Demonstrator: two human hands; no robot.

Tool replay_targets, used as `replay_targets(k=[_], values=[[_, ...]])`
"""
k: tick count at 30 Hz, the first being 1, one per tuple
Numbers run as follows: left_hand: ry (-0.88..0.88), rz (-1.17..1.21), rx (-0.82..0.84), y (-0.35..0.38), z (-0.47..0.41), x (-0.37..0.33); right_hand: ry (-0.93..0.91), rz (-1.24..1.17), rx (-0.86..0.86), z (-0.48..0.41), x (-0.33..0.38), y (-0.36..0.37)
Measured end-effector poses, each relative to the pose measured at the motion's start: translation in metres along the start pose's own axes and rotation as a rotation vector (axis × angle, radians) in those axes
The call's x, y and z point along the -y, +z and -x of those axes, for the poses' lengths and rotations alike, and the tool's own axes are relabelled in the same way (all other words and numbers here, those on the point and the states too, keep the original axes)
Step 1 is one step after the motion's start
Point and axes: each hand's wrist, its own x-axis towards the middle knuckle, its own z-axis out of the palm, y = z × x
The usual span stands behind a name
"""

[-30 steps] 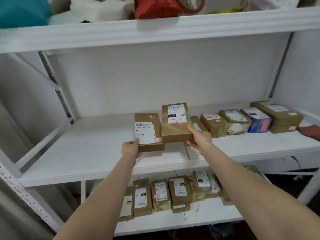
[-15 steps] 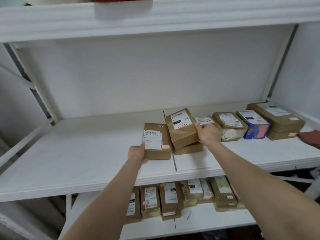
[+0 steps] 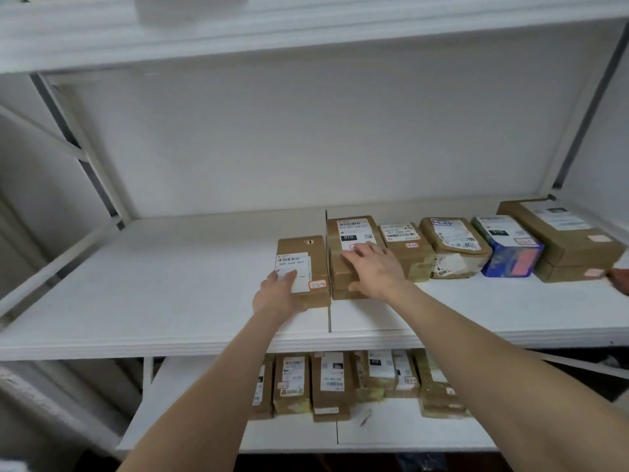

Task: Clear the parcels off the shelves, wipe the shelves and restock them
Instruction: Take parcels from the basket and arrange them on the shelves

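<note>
On the white middle shelf (image 3: 163,287) a flat brown parcel with a white label (image 3: 301,253) lies just left of the shelf seam. My left hand (image 3: 277,296) grips its near end, thumb on the label. Right of the seam, a brown parcel marked 010 (image 3: 350,229) sits on top of another brown parcel. My right hand (image 3: 374,270) lies palm down on it, fingers spread over the top and thumb against the near end. The two parcels almost touch side by side.
Further right stand a row of brown parcels (image 3: 405,247), a blue box (image 3: 510,257) and a stack of two long cartons (image 3: 565,240). The lower shelf (image 3: 408,434) holds several labelled parcels (image 3: 330,383). A reddish object (image 3: 621,279) pokes in at the right edge.
The right hand has set its tilted parcel down flat on the one beneath. The left parcel has slid right against the seam. The camera has come closer.
</note>
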Motion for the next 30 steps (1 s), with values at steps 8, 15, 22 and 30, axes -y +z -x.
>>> replay_targets(k=[8, 15, 22, 30], values=[[0.042, -0.009, -0.008, -0.003, -0.011, -0.003, -0.039, 0.007, -0.006, -0.018, 0.004, 0.002], [0.065, -0.018, -0.024, -0.002, -0.02, -0.001, -0.041, -0.008, -0.02, -0.016, 0.003, 0.007], [0.083, -0.077, -0.045, -0.001, -0.017, 0.0, -0.019, -0.011, -0.022, -0.014, 0.006, 0.008], [-0.006, -0.131, -0.092, -0.023, 0.019, 0.013, -0.072, -0.022, -0.131, -0.006, 0.033, -0.001]])
